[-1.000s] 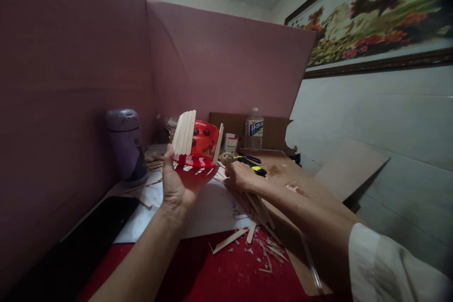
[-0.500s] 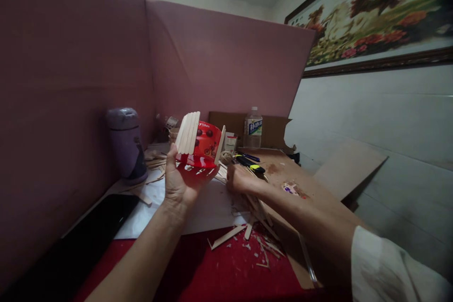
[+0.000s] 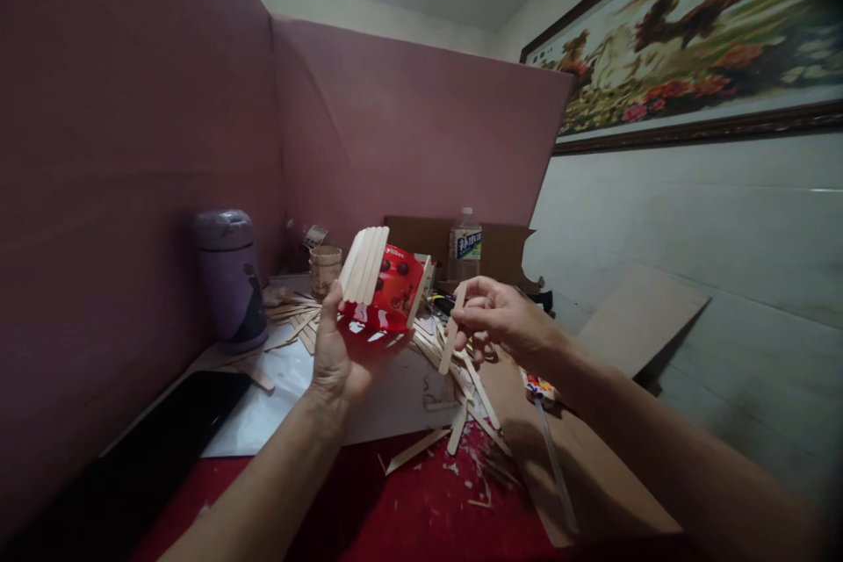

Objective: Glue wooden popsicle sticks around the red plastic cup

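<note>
My left hand (image 3: 342,360) grips a red plastic cup (image 3: 399,288), tilted, with printed lettering and a bicycle picture. Several flat wooden craft sticks (image 3: 365,265) stand side by side against the cup's left part, and another stick runs along its right edge. To the right of the cup, my right hand (image 3: 497,316) pinches a single craft stick (image 3: 452,329) between thumb and fingers, held apart from the cup. Under both hands lie loose craft sticks (image 3: 478,391) on a white sheet (image 3: 388,408).
A purple flask (image 3: 232,281) stands at the left, near a dark phone-like slab (image 3: 190,421). Behind are a small wooden barrel-shaped cup (image 3: 325,270) and a clear bottle (image 3: 466,248). Cardboard (image 3: 593,474) covers the right side. Wood scraps litter the red cloth (image 3: 369,509).
My right hand has come up from the stick pile with a craft stick in its fingers. The red cup stays in my left hand; the view has shifted slightly.
</note>
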`<state>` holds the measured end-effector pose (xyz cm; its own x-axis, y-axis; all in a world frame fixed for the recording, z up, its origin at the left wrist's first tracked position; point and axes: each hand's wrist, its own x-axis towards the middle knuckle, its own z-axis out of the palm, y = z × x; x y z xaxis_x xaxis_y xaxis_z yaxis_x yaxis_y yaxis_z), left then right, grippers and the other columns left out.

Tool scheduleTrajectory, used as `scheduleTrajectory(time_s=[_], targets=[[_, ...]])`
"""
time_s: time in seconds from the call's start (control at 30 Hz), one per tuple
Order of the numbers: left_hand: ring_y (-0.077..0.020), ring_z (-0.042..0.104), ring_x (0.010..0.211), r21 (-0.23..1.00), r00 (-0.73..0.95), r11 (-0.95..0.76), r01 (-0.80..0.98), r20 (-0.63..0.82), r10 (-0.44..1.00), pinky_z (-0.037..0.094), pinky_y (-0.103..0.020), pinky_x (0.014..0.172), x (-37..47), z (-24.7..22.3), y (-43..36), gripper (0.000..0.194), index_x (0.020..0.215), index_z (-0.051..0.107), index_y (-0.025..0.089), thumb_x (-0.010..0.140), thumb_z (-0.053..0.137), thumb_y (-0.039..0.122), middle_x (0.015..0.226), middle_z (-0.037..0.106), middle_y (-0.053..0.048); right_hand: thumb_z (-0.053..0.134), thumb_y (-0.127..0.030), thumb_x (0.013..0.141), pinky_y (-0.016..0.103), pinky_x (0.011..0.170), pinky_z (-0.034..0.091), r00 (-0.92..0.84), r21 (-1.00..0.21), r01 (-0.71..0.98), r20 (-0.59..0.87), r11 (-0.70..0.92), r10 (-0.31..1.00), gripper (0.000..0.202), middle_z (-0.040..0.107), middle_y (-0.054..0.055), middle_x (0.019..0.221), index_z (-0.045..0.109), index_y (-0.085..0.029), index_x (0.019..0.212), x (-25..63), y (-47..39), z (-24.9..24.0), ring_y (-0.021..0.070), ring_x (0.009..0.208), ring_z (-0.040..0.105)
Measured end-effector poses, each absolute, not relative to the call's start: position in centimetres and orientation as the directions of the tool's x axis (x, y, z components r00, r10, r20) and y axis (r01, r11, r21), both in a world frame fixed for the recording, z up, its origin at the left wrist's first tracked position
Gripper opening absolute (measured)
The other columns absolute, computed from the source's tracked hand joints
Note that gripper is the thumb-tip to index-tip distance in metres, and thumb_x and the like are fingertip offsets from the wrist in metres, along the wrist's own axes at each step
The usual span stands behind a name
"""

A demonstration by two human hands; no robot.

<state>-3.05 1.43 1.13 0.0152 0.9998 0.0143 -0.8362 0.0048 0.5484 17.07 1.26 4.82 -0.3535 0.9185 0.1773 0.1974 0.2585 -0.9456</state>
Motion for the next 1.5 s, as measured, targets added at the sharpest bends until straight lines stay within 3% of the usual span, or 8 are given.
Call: scheduleTrajectory(time_s=[0.07, 0.13, 0.27, 0.57, 0.83, 1.07, 1.5], targets=[[-0.0348, 0.064, 0.094, 0.550, 0.055, 0.060, -0.833, -0.024, 0.998, 0.052, -0.061, 0.074, -2.3, 0.8, 1.1, 0.042, 0.110, 0.059, 0.021, 0.077, 0.060, 0.046, 0.106, 0.066, -0.013, 0.066, -0.026, 0.078, 0.020, 0.038, 0.045, -0.303, -0.949, 0.029, 0.290, 0.313, 0.908, 0.037, 0.066, -0.002, 0.062, 0.043, -0.022, 0.106, 17.6, 0.4, 5.4, 0.0132, 0.046, 0.060], [-0.0351, 0.065, 0.093, 0.546, 0.120, 0.147, -0.825, -0.085, 0.989, 0.053, -0.059, 0.073, -1.6, 0.5, 0.7, 0.045, 0.111, 0.058, 0.019, 0.076, 0.060, 0.048, 0.102, 0.066, -0.014, 0.071, -0.028, 0.076, 0.021, 0.038, 0.047, -0.239, -0.927, -0.032, 0.370, 0.373, 0.898, 0.047, 0.065, -0.005, 0.063, 0.042, -0.024, 0.113, 17.8, -0.1, 5.9, 0.0145, 0.049, 0.063], [-0.0360, 0.066, 0.091, 0.551, 0.197, 0.239, -0.800, -0.136, 0.971, 0.052, -0.057, 0.072, -0.7, 0.0, 0.3, 0.049, 0.113, 0.056, 0.021, 0.073, 0.064, 0.048, 0.102, 0.065, -0.015, 0.075, -0.032, 0.073, 0.020, 0.039, 0.049, -0.166, -0.899, -0.068, 0.438, 0.433, 0.884, 0.043, 0.062, -0.005, 0.063, 0.050, -0.022, 0.106, 17.7, 0.4, 6.0, 0.0143, 0.053, 0.064], [-0.0338, 0.065, 0.089, 0.552, 0.214, 0.272, -0.788, -0.168, 0.962, 0.051, -0.053, 0.077, -0.6, -0.3, 0.4, 0.052, 0.113, 0.055, 0.021, 0.070, 0.067, 0.049, 0.102, 0.064, -0.015, 0.075, -0.031, 0.071, 0.019, 0.038, 0.049, -0.058, -0.910, -0.109, 0.408, 0.401, 0.911, 0.030, 0.064, -0.001, 0.058, 0.061, -0.014, 0.092, 17.1, 1.8, 5.3, 0.0130, 0.052, 0.063], [-0.0356, 0.065, 0.089, 0.546, 0.252, 0.313, -0.777, -0.186, 0.950, 0.051, -0.053, 0.075, -0.4, -0.6, 0.5, 0.052, 0.114, 0.053, 0.022, 0.072, 0.065, 0.051, 0.099, 0.062, -0.014, 0.078, -0.032, 0.066, 0.020, 0.038, 0.047, -0.001, -0.893, -0.086, 0.443, 0.441, 0.897, 0.032, 0.063, -0.002, 0.056, 0.059, -0.015, 0.086, 17.2, 2.2, 5.8, 0.0119, 0.048, 0.060], [-0.0353, 0.065, 0.088, 0.581, 0.236, 0.313, -0.751, -0.207, 0.950, 0.051, -0.054, 0.075, -0.3, -0.6, 0.5, 0.055, 0.116, 0.051, 0.023, 0.072, 0.065, 0.052, 0.098, 0.062, -0.012, 0.082, -0.032, 0.058, 0.018, 0.037, 0.031, 0.112, -0.906, -0.082, 0.405, 0.415, 0.907, 0.032, 0.063, -0.001, 0.062, 0.064, -0.015, 0.078, 16.5, 2.5, 6.3, 0.0084, 0.049, 0.054], [-0.0347, 0.066, 0.081, 0.601, 0.218, 0.296, -0.743, -0.201, 0.955, 0.052, -0.054, 0.073, -0.1, -0.5, 0.3, 0.051, 0.116, 0.049, 0.022, 0.077, 0.058, 0.052, 0.095, 0.062, -0.012, 0.080, -0.029, 0.057, 0.024, 0.049, 0.037, 0.099, -0.920, -0.106, 0.368, 0.378, 0.924, 0.029, 0.061, -0.003, 0.062, 0.064, -0.016, 0.077, 15.6, 2.5, 6.2, 0.0090, 0.052, 0.050]])
